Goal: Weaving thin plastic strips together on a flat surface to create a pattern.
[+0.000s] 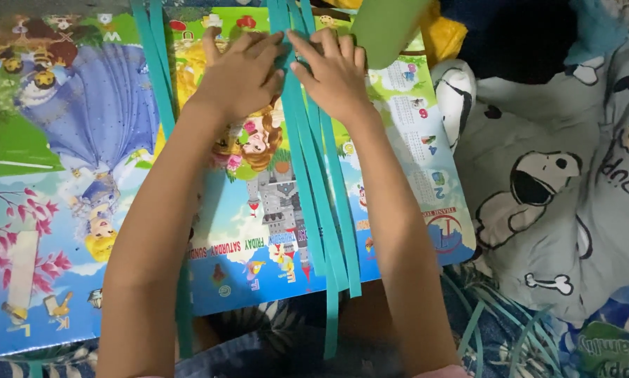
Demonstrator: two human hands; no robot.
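Observation:
My left hand and my right hand lie flat side by side at the far end of a small colourful cartoon-printed table. Both press with their fingertips on a bundle of long teal paper strips that runs from the far edge down between my forearms and hangs over the near edge. Fingers of both hands are spread and meet on the strips near the top. A second group of teal strips lies to the left of my left hand; its lower part is hidden under my left forearm.
A green sheet stands at the far edge beyond my right hand. To the right lies grey bedding with cartoon dogs. More loose teal strips lie on the dark patterned cloth at the lower right. Yellow fabric shows at the top.

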